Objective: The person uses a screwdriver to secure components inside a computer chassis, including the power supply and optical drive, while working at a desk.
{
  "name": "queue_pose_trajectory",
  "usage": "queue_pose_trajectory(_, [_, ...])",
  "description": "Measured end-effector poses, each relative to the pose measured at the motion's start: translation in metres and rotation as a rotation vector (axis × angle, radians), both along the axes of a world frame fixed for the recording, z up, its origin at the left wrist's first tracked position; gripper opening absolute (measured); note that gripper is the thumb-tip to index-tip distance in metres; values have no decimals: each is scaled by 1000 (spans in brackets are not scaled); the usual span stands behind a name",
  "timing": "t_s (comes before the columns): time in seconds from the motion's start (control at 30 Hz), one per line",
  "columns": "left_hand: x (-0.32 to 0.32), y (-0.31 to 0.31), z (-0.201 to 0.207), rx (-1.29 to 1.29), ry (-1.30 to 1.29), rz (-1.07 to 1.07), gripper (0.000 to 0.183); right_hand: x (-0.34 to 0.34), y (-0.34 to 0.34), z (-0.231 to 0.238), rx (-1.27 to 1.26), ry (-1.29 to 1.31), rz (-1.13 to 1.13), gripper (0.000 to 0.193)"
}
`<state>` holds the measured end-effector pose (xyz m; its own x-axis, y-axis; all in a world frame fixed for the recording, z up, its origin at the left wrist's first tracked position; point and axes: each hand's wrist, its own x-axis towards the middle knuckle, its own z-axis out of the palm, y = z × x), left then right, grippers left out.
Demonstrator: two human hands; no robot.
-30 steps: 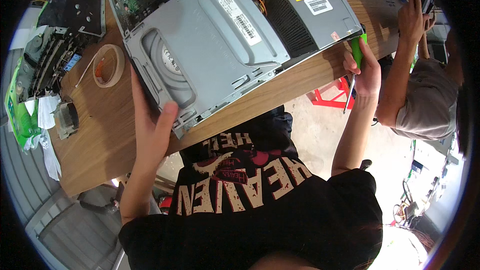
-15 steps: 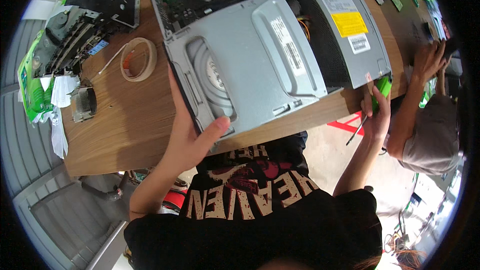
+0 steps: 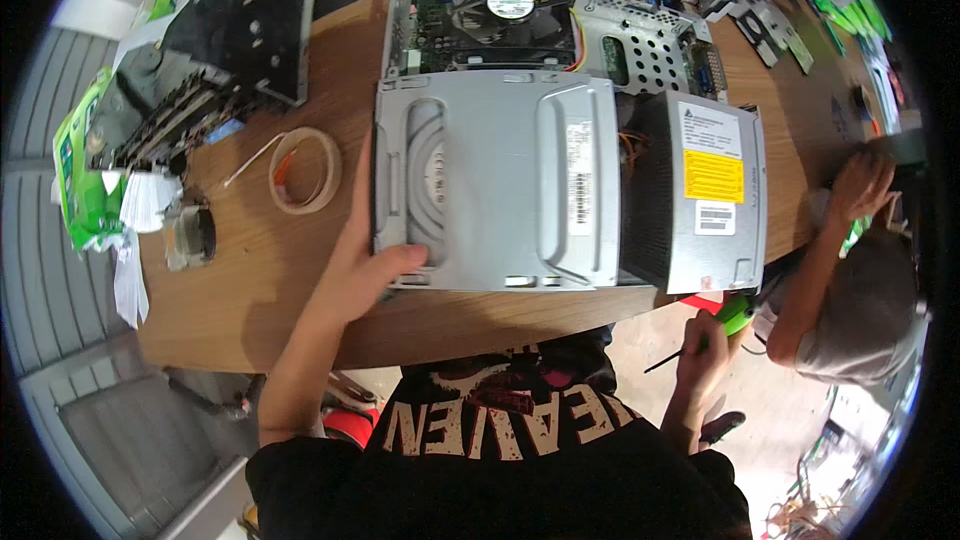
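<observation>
A small desktop computer [image 3: 648,32] lies opened in front of me, with its black fan [image 3: 475,12] and green circuit board showing at the far side. A silver optical drive [image 3: 490,175] covers its near left part. My left hand [image 3: 362,275] grips this drive at the near left corner, thumb on top and fingers down along the side, partly hidden. A silver power supply [image 3: 738,250] with a yellow label sits right of the drive. Just below its near edge, my right hand [image 3: 703,355] is closed around a screwdriver [image 3: 737,313] with a green handle, its thin shaft pointing left.
On the wooden table [image 3: 250,310], a tape roll [image 3: 304,171] lies left of the computer. Farther left are a black metal part [image 3: 240,25], a heatsink [image 3: 190,236] and a green packet [image 3: 85,180]. Metal brackets [image 3: 755,25] lie far right. Another person's hand [image 3: 860,185] works at the right.
The computer has turned clockwise and now sits nearly square to me. My right hand has moved down and left with the screwdriver. My left hand keeps its grip on the drive.
</observation>
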<state>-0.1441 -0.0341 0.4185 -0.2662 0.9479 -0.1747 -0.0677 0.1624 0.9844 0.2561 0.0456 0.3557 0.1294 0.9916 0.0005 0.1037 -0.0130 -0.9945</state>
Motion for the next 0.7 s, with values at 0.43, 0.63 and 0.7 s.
queue_pose_trajectory(0.43, [-79,53,-1,-95,102,-257,112,13,29,44,-185,47,142,31])
queue_pose_trajectory(0.63, [-52,49,8,249,452,-154,92,-7,120,77,-49,300,472,32])
queue_pose_trajectory(0.7, [-32,34,10,323,485,-71,88,-14,132,76,-13,317,480,36])
